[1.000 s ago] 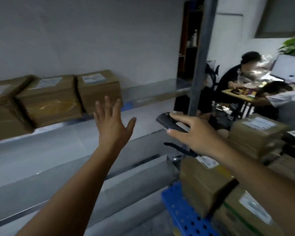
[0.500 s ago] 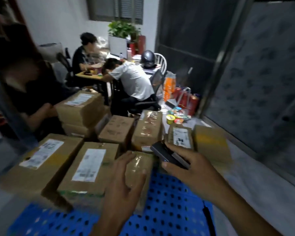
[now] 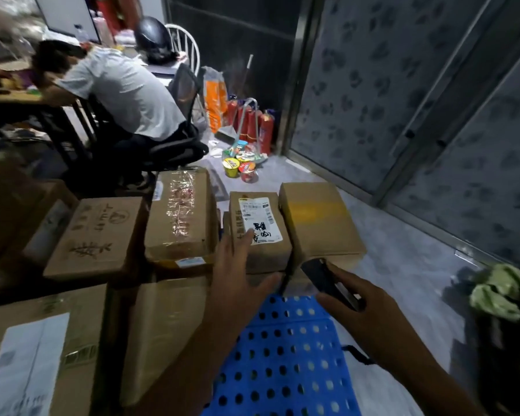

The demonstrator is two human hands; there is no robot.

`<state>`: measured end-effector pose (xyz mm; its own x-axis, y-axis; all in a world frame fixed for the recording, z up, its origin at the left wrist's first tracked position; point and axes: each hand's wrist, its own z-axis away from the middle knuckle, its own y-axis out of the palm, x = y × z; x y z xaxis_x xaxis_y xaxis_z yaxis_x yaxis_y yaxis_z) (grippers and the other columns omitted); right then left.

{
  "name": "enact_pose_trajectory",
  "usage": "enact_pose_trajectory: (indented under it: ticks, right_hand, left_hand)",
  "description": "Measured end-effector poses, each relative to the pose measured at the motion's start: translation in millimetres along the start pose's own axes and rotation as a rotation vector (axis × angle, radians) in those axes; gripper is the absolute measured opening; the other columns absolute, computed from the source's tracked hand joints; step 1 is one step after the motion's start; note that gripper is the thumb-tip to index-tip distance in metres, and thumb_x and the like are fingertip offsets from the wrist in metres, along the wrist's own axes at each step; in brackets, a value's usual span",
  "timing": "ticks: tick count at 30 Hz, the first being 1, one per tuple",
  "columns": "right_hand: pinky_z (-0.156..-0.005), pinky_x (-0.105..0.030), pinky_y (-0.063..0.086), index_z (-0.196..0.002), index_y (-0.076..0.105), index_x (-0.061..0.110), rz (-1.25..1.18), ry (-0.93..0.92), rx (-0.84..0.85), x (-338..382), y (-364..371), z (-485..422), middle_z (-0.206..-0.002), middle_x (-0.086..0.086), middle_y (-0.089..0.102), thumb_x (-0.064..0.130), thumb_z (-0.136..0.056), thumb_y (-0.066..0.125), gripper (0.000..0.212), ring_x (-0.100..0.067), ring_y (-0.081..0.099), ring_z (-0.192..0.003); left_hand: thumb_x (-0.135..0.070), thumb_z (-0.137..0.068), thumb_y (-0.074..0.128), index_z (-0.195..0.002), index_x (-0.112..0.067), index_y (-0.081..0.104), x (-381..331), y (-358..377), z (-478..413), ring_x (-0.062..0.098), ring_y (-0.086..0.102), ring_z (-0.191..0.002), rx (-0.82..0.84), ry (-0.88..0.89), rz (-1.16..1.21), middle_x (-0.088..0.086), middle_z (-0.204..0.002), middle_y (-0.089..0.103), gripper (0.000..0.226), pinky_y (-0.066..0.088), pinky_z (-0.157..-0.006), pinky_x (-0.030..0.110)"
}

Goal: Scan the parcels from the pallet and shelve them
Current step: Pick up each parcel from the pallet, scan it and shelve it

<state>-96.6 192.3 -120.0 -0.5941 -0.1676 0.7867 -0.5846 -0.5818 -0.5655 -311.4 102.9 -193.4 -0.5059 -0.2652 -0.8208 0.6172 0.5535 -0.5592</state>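
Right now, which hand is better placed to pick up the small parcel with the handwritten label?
The left hand: its open fingers lie on the labelled parcel, while the right hand is full, gripping the black scanner.

A blue perforated pallet [image 3: 282, 355] rests on the grey floor [image 3: 403, 265]. Cardboard boxes [image 3: 180, 217] occupy its far and left portions, some stacked. Noodle cups [image 3: 237, 166] and red fire extinguishers [image 3: 252, 124] stand on the floor beyond.

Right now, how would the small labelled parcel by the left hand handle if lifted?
The small labelled parcel has square cardboard edges: probably stiff. Compact, so the left hand could likely lift it alone. Boxes crowd both sides; it may snag.
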Motion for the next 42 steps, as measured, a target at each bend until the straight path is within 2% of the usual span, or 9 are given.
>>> enact_pose_trajectory:
  ticks: [4,18,24,28,31,34,37,40,42]
  right_hand:
    - [-0.099,-0.034,0.052,-0.14,0.044,0.058,-0.028,0.037,0.019,-2,11,-2,-0.134,0.02,0.056,0.076,-0.065,0.06,0.079,-0.008,0.058,-0.118]
    - [-0.079,-0.018,0.053,-0.126,0.039,0.069,-0.099,0.042,0.145,-38,-8,2,-0.117,0.024,0.057,0.069,-0.064,0.062,0.066,0.003,0.061,-0.096]
    - [-0.073,-0.01,0.047,-0.129,0.041,0.068,-0.078,-0.027,0.222,-68,-43,19,-0.117,0.03,0.056,0.07,-0.065,0.064,0.068,0.006,0.059,-0.1]
    - [-0.076,-0.007,0.047,-0.137,0.044,0.06,-0.051,-0.12,0.255,-80,-70,27,-0.12,0.031,0.056,0.069,-0.071,0.065,0.071,0.014,0.057,-0.101]
    - [-0.09,-0.017,0.046,-0.14,0.043,0.058,-0.039,-0.192,0.31,-76,-84,29,-0.127,0.03,0.054,0.067,-0.074,0.064,0.07,0.006,0.056,-0.112]
    - [-0.081,-0.009,0.047,-0.134,0.041,0.065,0.03,-0.294,0.374,-54,-88,39,-0.121,0.028,0.055,0.069,-0.075,0.061,0.062,0.011,0.057,-0.105]
    - [-0.089,-0.029,0.052,-0.135,0.034,0.069,0.374,-0.481,0.393,-36,-83,50,-0.129,0.018,0.053,0.077,-0.078,0.05,0.06,-0.003,0.058,-0.111]
    - [-0.086,-0.036,0.052,-0.145,0.029,0.061,0.782,-0.588,0.371,-24,-77,63,-0.138,0.013,0.046,0.074,-0.084,0.051,0.065,-0.014,0.054,-0.116]
    - [-0.088,-0.036,0.05,-0.146,0.027,0.061,0.912,-0.599,0.404,-20,-75,73,-0.136,0.013,0.046,0.074,-0.085,0.051,0.066,-0.015,0.049,-0.12]
  left_hand:
    - [-0.052,-0.078,0.082,-0.158,-0.047,0.02,10,18,-28,0.033,0.012,-0.156,-0.04,-0.084,-0.116,0.006,-0.171,-0.001,0.102,0.037,-0.117,0.052]
    - [-0.039,-0.077,0.087,-0.152,-0.039,0.039,9,37,-37,0.027,0.012,-0.15,-0.108,-0.122,-0.289,0.004,-0.165,0.017,0.089,0.03,-0.121,0.053]
    - [-0.018,-0.073,0.092,-0.145,-0.028,0.052,0,47,17,-0.01,0.025,-0.131,-0.241,-0.034,-0.092,-0.014,-0.154,0.016,0.083,0.032,-0.1,-0.003]
    - [-0.028,-0.072,0.09,-0.143,-0.034,0.052,-21,52,73,-0.024,0.017,-0.136,-0.331,0.012,-0.013,-0.012,-0.154,0.018,0.081,0.031,-0.102,-0.003]
    - [-0.04,-0.069,0.082,-0.141,-0.043,0.05,-38,49,118,-0.016,0.016,-0.143,-0.345,0.095,-0.068,-0.013,-0.154,0.018,0.079,0.03,-0.106,0.0]
    - [-0.029,-0.069,0.089,-0.145,-0.037,0.048,-41,44,160,-0.006,0.014,-0.15,-0.29,0.18,-0.185,-0.008,-0.16,0.013,0.087,0.029,-0.111,0.005]
    - [-0.018,-0.068,0.095,-0.15,-0.04,0.039,-38,41,197,0.014,0.018,-0.153,-0.191,0.163,-0.343,-0.003,-0.166,0.007,0.101,0.048,-0.109,0.028]
    - [-0.054,-0.089,0.075,-0.141,-0.073,0.023,-34,41,229,0.001,0.022,-0.149,-0.26,0.123,-0.386,-0.038,-0.16,0.006,0.077,0.042,-0.116,0.042]
    - [-0.07,-0.092,0.059,-0.135,-0.081,0.016,-32,41,247,-0.002,0.025,-0.148,-0.257,0.123,-0.553,-0.04,-0.158,0.016,0.061,0.035,-0.12,0.04]
